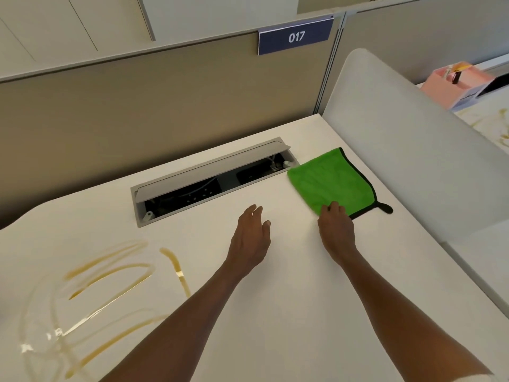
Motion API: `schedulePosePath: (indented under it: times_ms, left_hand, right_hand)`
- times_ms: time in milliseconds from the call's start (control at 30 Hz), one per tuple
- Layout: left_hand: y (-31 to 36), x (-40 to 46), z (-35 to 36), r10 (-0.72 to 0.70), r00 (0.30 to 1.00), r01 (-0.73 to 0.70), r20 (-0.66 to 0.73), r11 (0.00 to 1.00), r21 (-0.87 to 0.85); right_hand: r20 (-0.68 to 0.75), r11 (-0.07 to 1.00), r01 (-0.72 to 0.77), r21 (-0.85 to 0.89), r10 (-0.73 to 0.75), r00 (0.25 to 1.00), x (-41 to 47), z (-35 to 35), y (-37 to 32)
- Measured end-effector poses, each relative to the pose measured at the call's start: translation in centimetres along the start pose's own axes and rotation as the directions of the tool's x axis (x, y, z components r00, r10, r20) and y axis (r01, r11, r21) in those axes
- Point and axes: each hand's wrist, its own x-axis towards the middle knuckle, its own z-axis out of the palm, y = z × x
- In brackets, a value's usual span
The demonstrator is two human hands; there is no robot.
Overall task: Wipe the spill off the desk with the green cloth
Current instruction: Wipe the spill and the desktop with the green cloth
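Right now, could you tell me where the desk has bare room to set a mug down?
Bare desk lies between the two forearms, and between the left hand and the open cable tray. The near-left is taken by the brown spill. The far-right corner holds the green cloth, with the right hand on its near edge.

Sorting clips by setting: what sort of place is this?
Most likely an open-plan office workstation: a white desk with a cable hatch, a partition panel and a number sign "017".
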Motion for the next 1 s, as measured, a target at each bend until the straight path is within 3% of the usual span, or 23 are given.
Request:
schedulePosePath:
  times_ms: [167, 400, 567, 733, 800, 867, 933, 1000]
  left_hand:
    - [0.0, 0.5, 0.7, -0.094, 0.995, 0.098, 0.034, 0.984, -0.15]
    - [1.0, 1.8, 1.1, -0.319, 0.941, 0.338, 0.114, 0.865, -0.37]
    - [1.5, 2.3, 1.3, -0.444, 0.881, 0.462, 0.164, 0.729, -0.505]
    - [0.9, 2.0, 1.2, -0.564, 0.812, 0.54, 0.149, 0.631, -0.556]
    - [0.6, 1.9, 0.9, -0.558, 0.807, 0.555, 0.192, 0.608, -0.567]
    - [0.6, 1.9, 0.6, -0.546, 0.806, 0.565, 0.23, 0.592, -0.575]
    - [0.5, 1.8, 0.2, -0.53, 0.812, 0.562, 0.246, 0.592, -0.577]
    - [0.5, 1.7, 0.1, -0.504, 0.828, 0.545, 0.247, 0.618, -0.567]
  right_hand:
    - [-0.057, 0.994, 0.097, 0.049, -0.094, 0.994, 0.6, -0.6, -0.5]
    - [-0.111, 0.983, 0.175, 0.05, -0.169, 0.979, -1.3, -1.8, -5.0]
    - [-0.12, 0.902, 0.133, 0.411, -0.091, 0.989, -3.8, -2.2, -8.4]
    - [-0.022, 0.76, 0.257, 0.596, -0.305, 0.952, -4.1, -2.5, -8.3]
    - [-0.027, 0.737, 0.176, 0.652, -0.21, 0.977, -3.5, -2.5, -7.6]
    - [-0.054, 0.781, -0.014, 0.624, 0.061, 0.997, -2.5, -2.1, -6.4]
    - [-0.008, 0.833, -0.248, 0.494, 0.289, 0.957, -1.3, -1.8, -4.9]
    - [0.163, 0.814, -0.464, 0.35, 0.435, 0.886, -0.3, -1.7, -3.3]
